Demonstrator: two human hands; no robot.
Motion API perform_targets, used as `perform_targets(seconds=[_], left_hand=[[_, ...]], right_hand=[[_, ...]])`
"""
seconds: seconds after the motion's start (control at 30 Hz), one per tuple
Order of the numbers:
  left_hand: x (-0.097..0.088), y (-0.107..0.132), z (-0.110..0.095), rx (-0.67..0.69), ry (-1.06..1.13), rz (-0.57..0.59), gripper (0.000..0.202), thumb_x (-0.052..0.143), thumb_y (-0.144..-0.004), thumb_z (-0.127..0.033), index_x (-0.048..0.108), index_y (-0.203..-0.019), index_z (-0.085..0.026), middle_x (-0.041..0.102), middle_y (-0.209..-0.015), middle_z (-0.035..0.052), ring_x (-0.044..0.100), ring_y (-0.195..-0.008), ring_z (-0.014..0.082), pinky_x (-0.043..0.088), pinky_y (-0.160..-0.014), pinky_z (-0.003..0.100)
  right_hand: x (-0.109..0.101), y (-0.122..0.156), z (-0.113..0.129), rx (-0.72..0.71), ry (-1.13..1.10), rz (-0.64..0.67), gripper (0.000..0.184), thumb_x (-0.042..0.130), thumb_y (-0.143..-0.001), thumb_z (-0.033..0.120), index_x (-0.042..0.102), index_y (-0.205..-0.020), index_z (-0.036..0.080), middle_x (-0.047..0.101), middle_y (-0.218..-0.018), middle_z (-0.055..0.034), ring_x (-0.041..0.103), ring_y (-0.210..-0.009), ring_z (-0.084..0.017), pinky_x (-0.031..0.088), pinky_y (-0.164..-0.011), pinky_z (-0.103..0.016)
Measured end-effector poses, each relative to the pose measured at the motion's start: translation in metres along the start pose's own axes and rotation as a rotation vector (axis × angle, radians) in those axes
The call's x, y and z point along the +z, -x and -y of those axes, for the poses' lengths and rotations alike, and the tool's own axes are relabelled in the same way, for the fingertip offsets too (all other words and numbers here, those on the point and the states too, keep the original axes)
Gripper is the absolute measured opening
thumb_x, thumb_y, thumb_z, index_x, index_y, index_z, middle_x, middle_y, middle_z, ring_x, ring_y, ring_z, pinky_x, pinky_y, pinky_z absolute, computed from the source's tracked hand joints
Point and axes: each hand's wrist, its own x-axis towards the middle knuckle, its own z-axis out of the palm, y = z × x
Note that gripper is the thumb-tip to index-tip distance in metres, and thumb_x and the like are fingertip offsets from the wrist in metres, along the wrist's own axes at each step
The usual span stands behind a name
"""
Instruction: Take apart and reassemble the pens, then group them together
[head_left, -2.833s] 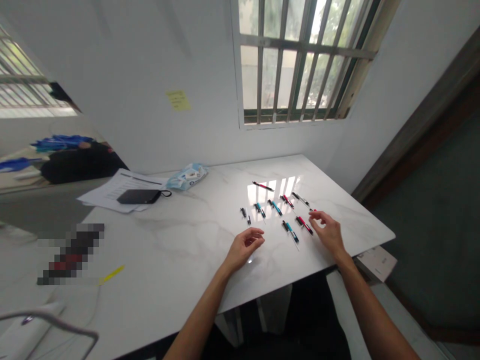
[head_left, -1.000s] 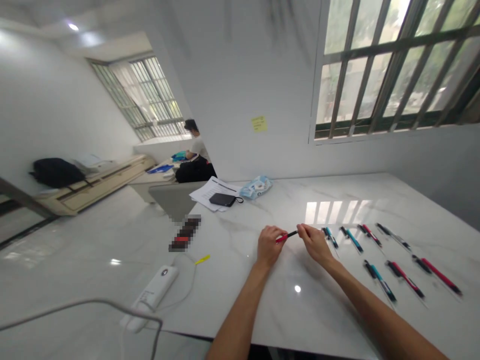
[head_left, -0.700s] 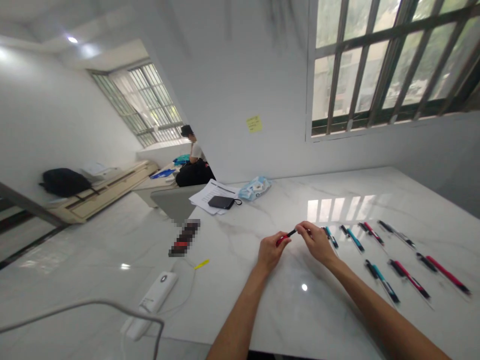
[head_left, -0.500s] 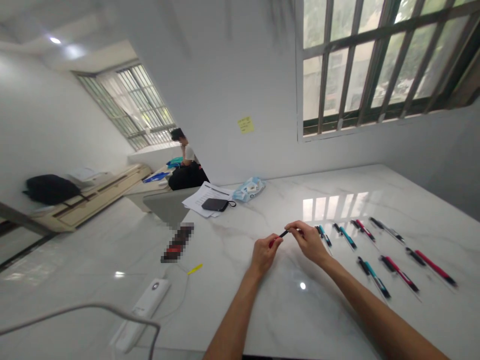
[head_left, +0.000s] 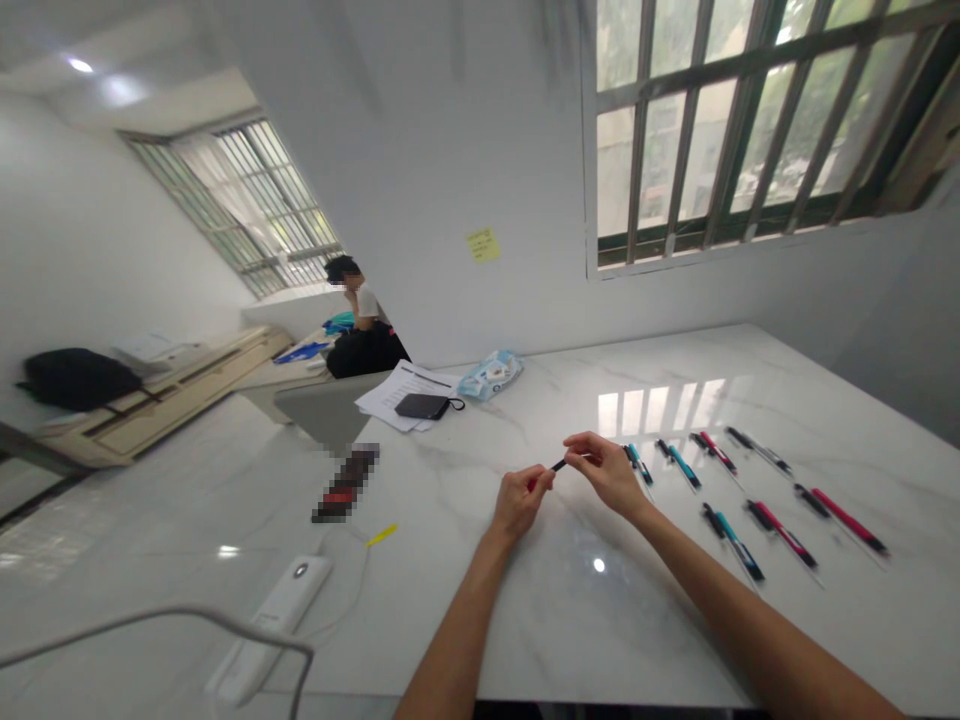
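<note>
Between my two hands is a pen (head_left: 559,465), its short black section showing in the gap and a hint of red at the left fingers. My left hand (head_left: 519,502) pinches one end. The thumb and fingers of my right hand (head_left: 607,478) are closed on the other end, hiding most of it. Just right of my right hand lie taken-apart pens in two rows: teal ones (head_left: 684,466), red ones (head_left: 786,532), a clear one (head_left: 766,452) and a longer red one (head_left: 847,518). Black caps and thin white refills lie beside several barrels.
On the white marble-patterned table (head_left: 570,630) are papers (head_left: 382,400), a black pouch (head_left: 424,406) and a blue-white packet (head_left: 491,375) along the back. A white power strip (head_left: 277,625), a cable and a yellow tag (head_left: 382,536) lie left. A person (head_left: 367,320) sits beyond.
The whole view has shifted slightly, so everything sits a little further left. Both hands keep hold of the pen, and less red shows at the left fingers.
</note>
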Motion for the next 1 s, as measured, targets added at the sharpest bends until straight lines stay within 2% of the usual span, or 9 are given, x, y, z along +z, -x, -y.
perform_targets(seconds=[0.13,0.23,0.33,0.47,0.6,0.87,0.93,1.0], left_hand=[[0.001,0.0,0.0,-0.017,0.049,-0.015,0.049,0.049,-0.097,-0.054,0.063,-0.068,-0.017,0.04,-0.057,-0.0044,0.036,-0.057,0.0117,0.029,-0.059,0.026],[0.001,0.0,-0.001,-0.02,0.05,-0.01,0.049,0.05,-0.096,-0.053,0.061,-0.066,-0.017,0.039,-0.056,-0.0045,0.036,-0.057,0.0114,0.028,-0.06,0.026],[0.002,0.0,-0.001,-0.014,0.033,0.004,0.049,0.05,-0.096,-0.053,0.058,-0.064,-0.017,0.039,-0.057,-0.0044,0.036,-0.058,0.0113,0.028,-0.06,0.026],[0.001,-0.002,0.001,-0.011,0.039,0.01,0.05,0.05,-0.096,-0.054,0.054,-0.063,-0.017,0.039,-0.058,-0.004,0.037,-0.058,0.0115,0.028,-0.06,0.026],[0.002,-0.006,0.002,-0.004,0.15,0.01,0.052,0.05,-0.095,-0.057,0.051,-0.061,-0.017,0.039,-0.059,-0.0033,0.036,-0.059,0.0116,0.028,-0.06,0.026],[0.004,-0.01,0.007,-0.128,0.326,0.099,0.061,0.048,-0.088,-0.071,0.046,-0.057,-0.02,0.03,-0.046,-0.0054,0.026,-0.048,0.0101,0.018,-0.049,0.026],[0.004,-0.009,0.007,-0.129,0.316,0.115,0.062,0.048,-0.088,-0.072,0.045,-0.055,-0.02,0.032,-0.047,-0.0049,0.026,-0.047,0.0097,0.018,-0.049,0.026],[0.004,-0.01,0.006,-0.127,0.304,0.119,0.063,0.048,-0.088,-0.072,0.043,-0.054,-0.02,0.033,-0.047,-0.0045,0.027,-0.047,0.0092,0.018,-0.048,0.026]], right_hand=[[-0.001,-0.002,0.001,0.041,-0.168,0.056,0.031,0.079,-0.081,0.041,0.071,-0.103,0.021,0.077,-0.099,-0.0064,0.074,-0.097,-0.023,0.059,-0.09,-0.037],[-0.003,-0.002,0.001,0.065,-0.161,0.078,0.037,0.081,-0.08,0.042,0.071,-0.11,0.022,0.076,-0.099,-0.0064,0.074,-0.094,-0.022,0.059,-0.084,-0.035],[-0.004,-0.003,0.0,0.074,-0.103,0.028,0.036,0.081,-0.08,0.046,0.072,-0.105,0.021,0.075,-0.092,-0.0051,0.072,-0.082,-0.02,0.059,-0.076,-0.033],[-0.004,-0.004,0.003,0.074,-0.136,0.006,0.033,0.083,-0.077,0.044,0.073,-0.099,0.02,0.075,-0.088,-0.0042,0.072,-0.082,-0.02,0.059,-0.08,-0.034],[-0.006,-0.006,0.011,0.064,-0.2,0.048,0.033,0.085,-0.075,0.04,0.071,-0.099,0.022,0.077,-0.09,-0.0042,0.075,-0.089,-0.021,0.06,-0.088,-0.036],[-0.006,-0.008,0.022,-0.028,-0.244,0.186,0.028,0.079,-0.084,0.038,0.072,-0.105,0.021,0.075,-0.091,-0.0039,0.073,-0.092,-0.018,0.058,-0.084,-0.032],[-0.003,-0.007,0.023,-0.021,-0.25,0.177,0.03,0.079,-0.083,0.038,0.072,-0.106,0.022,0.074,-0.091,-0.0033,0.072,-0.091,-0.018,0.057,-0.084,-0.032],[0.0,-0.006,0.022,-0.006,-0.267,0.109,0.03,0.082,-0.079,0.037,0.072,-0.104,0.021,0.073,-0.088,-0.0023,0.071,-0.087,-0.017,0.057,-0.083,-0.032]])
